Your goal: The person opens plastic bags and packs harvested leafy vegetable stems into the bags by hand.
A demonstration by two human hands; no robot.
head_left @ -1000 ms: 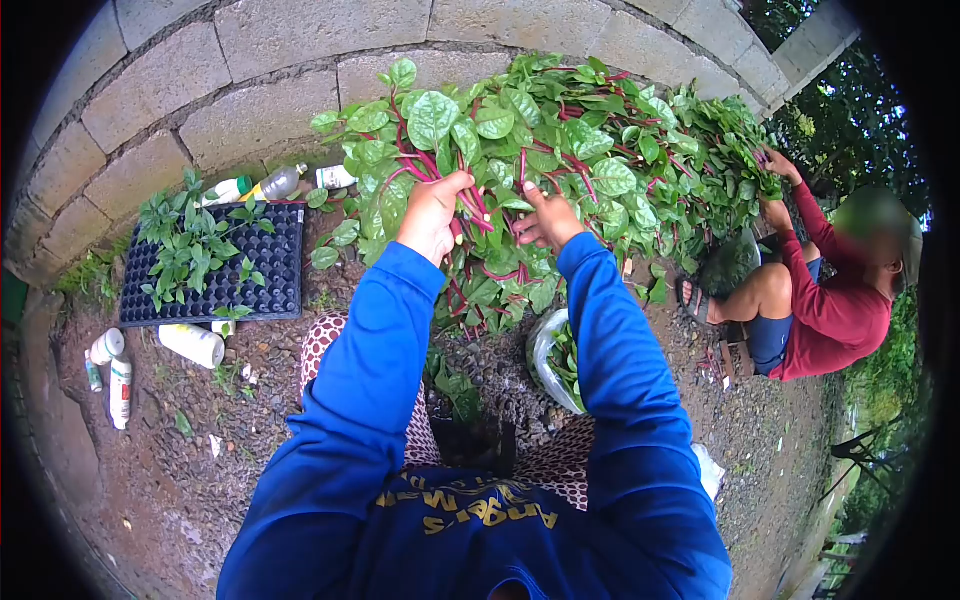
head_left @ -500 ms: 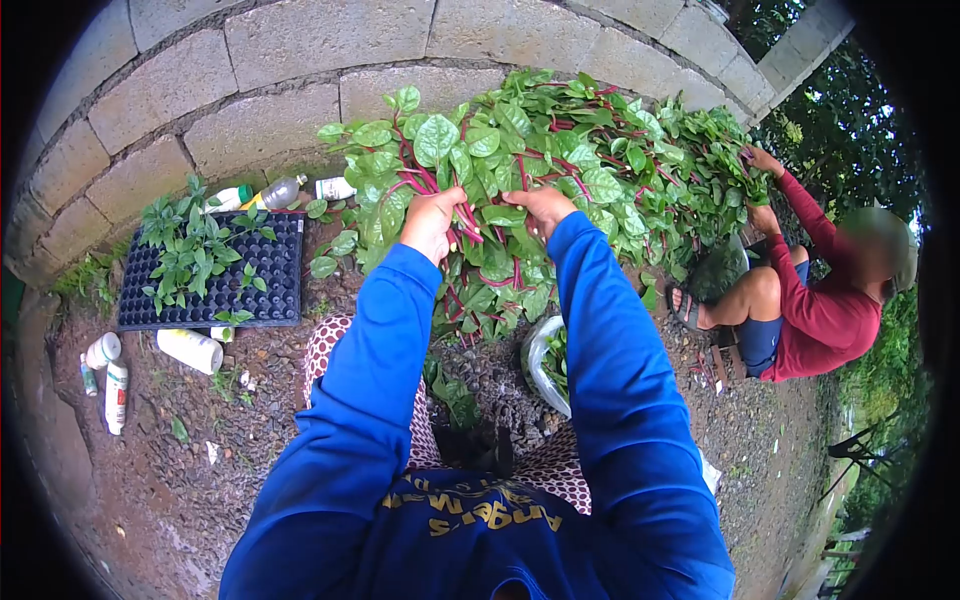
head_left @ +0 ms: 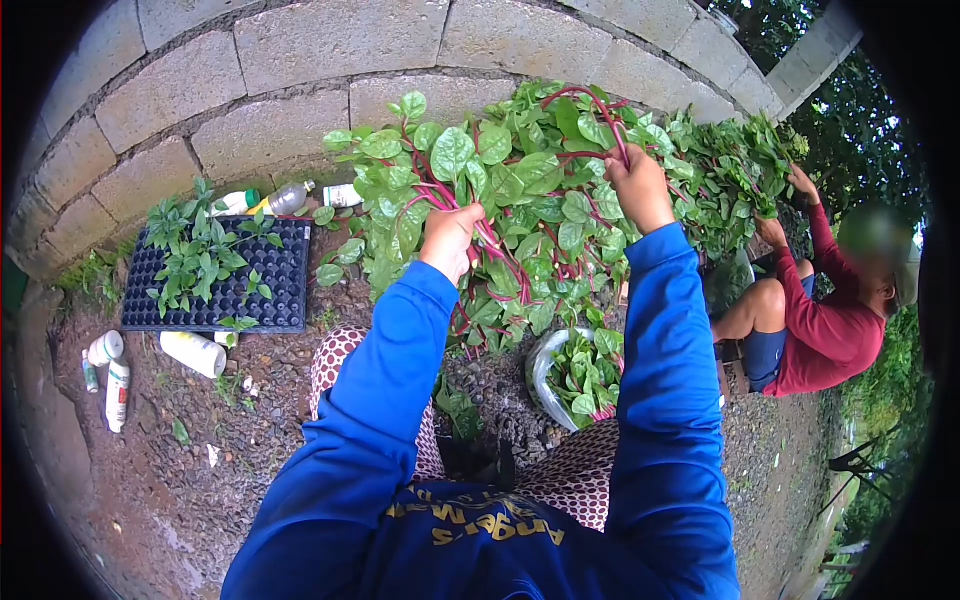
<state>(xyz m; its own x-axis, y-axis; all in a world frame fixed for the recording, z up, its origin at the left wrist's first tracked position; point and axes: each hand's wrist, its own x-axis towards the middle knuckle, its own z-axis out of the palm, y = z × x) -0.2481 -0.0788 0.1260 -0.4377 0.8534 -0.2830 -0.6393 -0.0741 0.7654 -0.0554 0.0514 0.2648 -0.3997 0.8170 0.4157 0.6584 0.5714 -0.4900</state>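
Observation:
A large heap of red-stemmed leafy greens (head_left: 540, 175), looking like Malabar spinach, lies along the foot of the wall. My left hand (head_left: 452, 238) is closed around a bunch of its red stems, leaves fanning out above the fist. Over the right part of the heap, my right hand (head_left: 640, 185) grips a thick red stem (head_left: 585, 92) that arches up and left from the fingers. Below the heap, between my arms, a clear plastic bag (head_left: 543, 375) holds cut leafy tops (head_left: 585, 370).
On the left, a black seedling tray (head_left: 280, 285) holds young plants (head_left: 200, 255). Several bottles, including a white bottle (head_left: 193, 353), lie around it. A concrete block wall (head_left: 330, 50) runs behind. At the right, a co-worker in a red shirt (head_left: 825, 335) sits handling the heap's far end.
My right hand has moved right and up, away from my left hand, and now has a red stem in it. More of the bag of leafy tops shows. My left hand still holds its bunch.

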